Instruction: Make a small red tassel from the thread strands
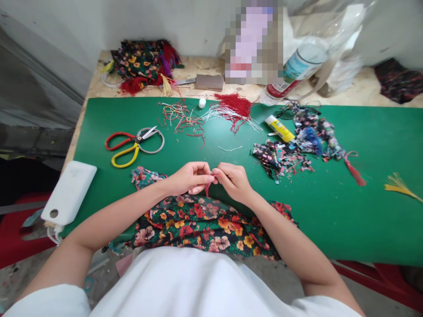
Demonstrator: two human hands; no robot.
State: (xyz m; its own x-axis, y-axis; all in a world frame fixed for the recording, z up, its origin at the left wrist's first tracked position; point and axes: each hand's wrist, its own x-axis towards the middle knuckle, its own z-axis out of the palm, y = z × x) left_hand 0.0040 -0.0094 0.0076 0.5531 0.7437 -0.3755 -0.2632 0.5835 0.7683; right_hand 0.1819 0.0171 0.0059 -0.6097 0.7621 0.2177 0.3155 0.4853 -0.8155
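Note:
My left hand point(190, 178) and my right hand point(233, 180) meet at the fingertips over the green mat point(363, 207). Together they pinch a small red tassel point(208, 187) that hangs down between them. Just below the hands a piece of dark floral fabric point(205, 226) lies across the mat's near edge, under both wrists. Both forearms rest on that fabric.
Red and yellow scissors point(134, 143) lie at the left, a white power bank point(69, 193) at the left edge. Loose threads point(183, 116), a red thread bundle point(234, 108), a yellow glue tube point(280, 128), fabric scraps point(297, 147), a red tassel point(355, 171) and a yellow tassel point(399, 185) are scattered farther off.

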